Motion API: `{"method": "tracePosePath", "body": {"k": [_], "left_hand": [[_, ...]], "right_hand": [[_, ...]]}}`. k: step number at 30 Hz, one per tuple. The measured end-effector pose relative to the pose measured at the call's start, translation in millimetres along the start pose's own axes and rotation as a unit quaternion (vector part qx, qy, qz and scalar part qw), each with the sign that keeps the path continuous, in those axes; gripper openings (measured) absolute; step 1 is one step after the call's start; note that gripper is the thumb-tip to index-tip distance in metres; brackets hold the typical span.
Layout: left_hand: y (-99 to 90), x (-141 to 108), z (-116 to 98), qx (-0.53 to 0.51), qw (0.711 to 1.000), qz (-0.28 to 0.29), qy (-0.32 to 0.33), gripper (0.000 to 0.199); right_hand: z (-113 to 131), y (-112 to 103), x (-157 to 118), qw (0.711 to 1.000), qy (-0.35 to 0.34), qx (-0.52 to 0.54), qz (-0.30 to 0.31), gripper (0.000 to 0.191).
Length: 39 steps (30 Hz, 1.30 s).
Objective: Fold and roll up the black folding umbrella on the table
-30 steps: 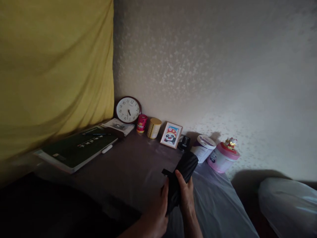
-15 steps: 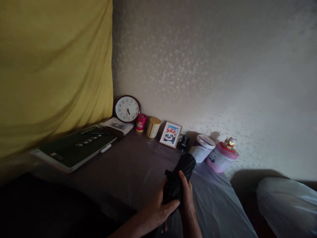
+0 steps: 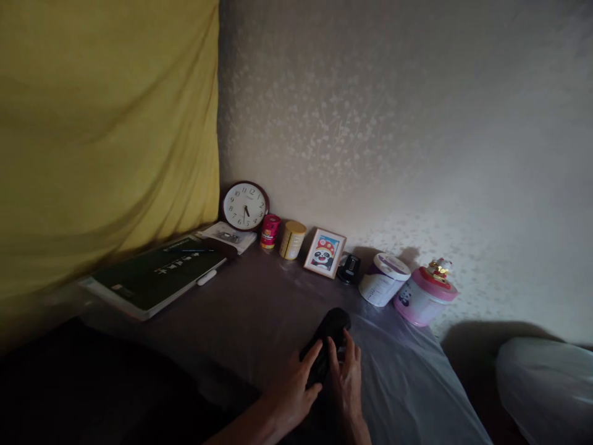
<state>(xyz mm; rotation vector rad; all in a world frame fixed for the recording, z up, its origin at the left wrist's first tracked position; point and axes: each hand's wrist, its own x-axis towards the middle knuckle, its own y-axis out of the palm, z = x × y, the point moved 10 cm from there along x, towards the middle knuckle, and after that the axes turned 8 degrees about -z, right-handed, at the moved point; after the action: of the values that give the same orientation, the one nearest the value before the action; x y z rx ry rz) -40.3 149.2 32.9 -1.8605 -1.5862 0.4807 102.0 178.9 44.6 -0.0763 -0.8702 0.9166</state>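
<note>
A black folded cloth bundle, perhaps a compact umbrella [image 3: 337,322], lies tilted between my two hands over the front of the table. My left hand [image 3: 291,384] wraps round its left side, thumb and fingers pressed against it. On the right side, my right hand [image 3: 347,377] grips it with bent fingers, the index finger lying along its top. The lower end of the bundle is hidden by my hands.
Along the wall stand a clock [image 3: 245,206], a red can [image 3: 269,232], a yellow can [image 3: 293,240], a framed panda picture [image 3: 325,253], a black object [image 3: 349,269], a white tub [image 3: 384,281] and a pink jar [image 3: 419,300]. A green book [image 3: 157,275] lies left.
The black bundle has come down and nearer to me, its top end lower. My right hand's fingers have shifted onto its upper side. The view has turned slightly left.
</note>
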Motion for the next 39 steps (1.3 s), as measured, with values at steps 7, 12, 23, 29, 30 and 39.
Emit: {"method": "tracePosePath", "body": {"k": [7,12,23,29,30,39], "left_hand": [[12.2,-5.9,2.7,0.070,0.997,0.027,0.012,0.062],[13.7,-7.6,2.4,0.096,0.994,0.046,0.016,0.060],[16.4,-10.1,1.1,0.153,0.987,0.051,0.006,0.060],[20.7,-12.8,1.6,0.197,0.979,0.040,0.019,0.063],[21.3,-13.4,1.7,0.204,0.978,0.038,0.020,0.063],[19.5,-16.5,3.0,0.217,0.975,0.035,-0.002,0.064]], "right_hand": [[16.5,-1.3,-12.5,0.991,-0.072,0.092,0.062,0.022],[17.8,-7.1,-17.6,0.977,-0.030,0.186,0.097,0.012],[-12.3,-2.5,-8.6,0.940,0.166,0.265,0.135,0.019],[2.0,20.0,-1.0,0.944,0.144,0.200,0.221,0.020],[4.7,23.6,0.1,0.946,0.129,0.178,0.239,0.019],[35.8,37.2,14.2,0.955,-0.063,-0.012,0.289,0.008]]}}
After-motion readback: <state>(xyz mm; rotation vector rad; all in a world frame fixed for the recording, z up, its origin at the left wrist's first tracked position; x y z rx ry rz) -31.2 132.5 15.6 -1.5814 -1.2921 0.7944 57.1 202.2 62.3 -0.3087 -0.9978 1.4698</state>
